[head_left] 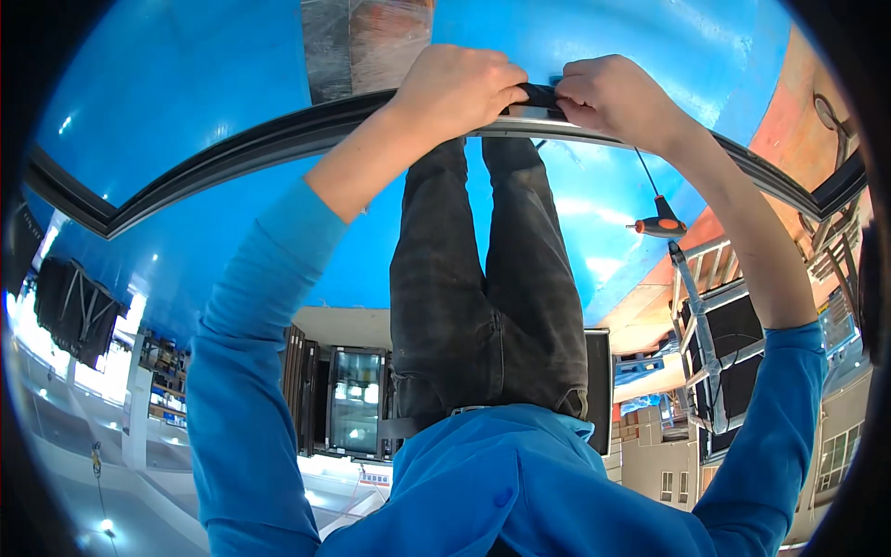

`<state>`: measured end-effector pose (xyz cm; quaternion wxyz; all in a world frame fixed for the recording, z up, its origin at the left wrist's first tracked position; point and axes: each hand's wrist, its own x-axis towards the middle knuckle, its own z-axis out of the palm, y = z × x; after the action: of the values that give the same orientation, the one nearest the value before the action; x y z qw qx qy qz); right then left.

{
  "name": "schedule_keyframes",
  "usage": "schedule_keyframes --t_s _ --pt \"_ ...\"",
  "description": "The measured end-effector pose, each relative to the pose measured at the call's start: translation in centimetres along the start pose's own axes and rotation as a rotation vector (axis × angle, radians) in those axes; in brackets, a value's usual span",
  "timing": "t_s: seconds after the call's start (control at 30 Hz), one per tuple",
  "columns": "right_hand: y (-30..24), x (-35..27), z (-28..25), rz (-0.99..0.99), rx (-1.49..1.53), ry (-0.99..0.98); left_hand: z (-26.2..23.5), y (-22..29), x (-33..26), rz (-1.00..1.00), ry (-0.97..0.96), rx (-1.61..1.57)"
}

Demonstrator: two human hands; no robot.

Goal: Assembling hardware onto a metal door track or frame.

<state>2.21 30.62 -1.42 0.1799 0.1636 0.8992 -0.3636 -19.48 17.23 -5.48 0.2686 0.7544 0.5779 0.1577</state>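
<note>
A long black frame (251,148) curves across the view, with corners at the left and right. At the middle of its far rail my left hand (461,85) is closed, thumb and fingers pinched at the left end of a short black piece (538,95). My right hand (614,100) is closed on that piece's right end, knuckles up. The piece lies along the rail; its exact kind is hard to make out, as my fingers cover both ends. Just below it a shiny, silvery strip of the rail shows. A T-handle hex key (661,223) with a black and orange grip is right of my legs.
Beneath the frame is a glossy blue surface (213,74), with a grey-brown patch (367,46) beyond my left hand. My legs in dark trousers (483,278) stand close to the rail. Metal racks (710,325) are at the right, and dark framed panels (357,399) lean behind me.
</note>
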Motion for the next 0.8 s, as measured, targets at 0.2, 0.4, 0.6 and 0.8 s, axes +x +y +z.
schedule_keyframes --t_s 0.2,0.4,0.6,0.8 --pt "1.0 -0.5 1.3 0.129 0.323 0.115 0.3 0.4 -0.3 -0.024 0.127 -0.119" --pt "1.1 -2.2 -0.4 0.086 0.012 0.012 -0.5 0.3 1.1 0.136 -0.008 -0.003" --pt "1.3 -1.7 -0.4 0.038 -0.005 -0.041 0.6 1.5 1.2 0.011 -0.005 0.008" --pt "1.8 -2.1 0.3 0.069 0.124 0.053 0.8 1.8 1.7 -0.05 0.033 -0.107"
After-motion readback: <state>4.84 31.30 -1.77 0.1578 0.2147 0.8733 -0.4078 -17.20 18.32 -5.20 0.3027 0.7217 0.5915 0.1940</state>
